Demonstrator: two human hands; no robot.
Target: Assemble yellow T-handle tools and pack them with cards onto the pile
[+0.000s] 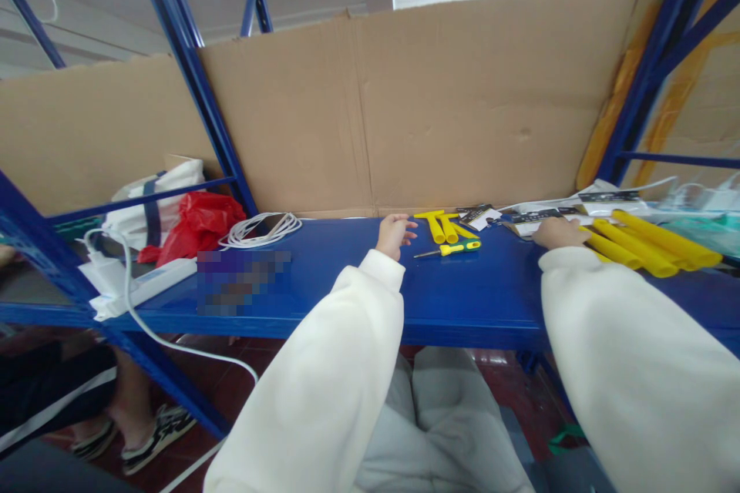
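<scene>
My left hand is held over the blue shelf, fingers loosely bent and apart, with nothing visible in them. Just right of it lie several yellow tube-shaped pieces, one of them with a crossbar at its top. A screwdriver with a yellow and green handle lies in front of these, its tip pointing left. Farther right, my right hand is down among black-and-white printed cards, beside several longer yellow tubes. Its fingers are mostly hidden, so any grip is unclear.
Cardboard backs the blue shelf. Leftward are a coiled white cable, a red plastic bag and a white power strip. A blue upright stands behind them. Another person's legs show at lower left.
</scene>
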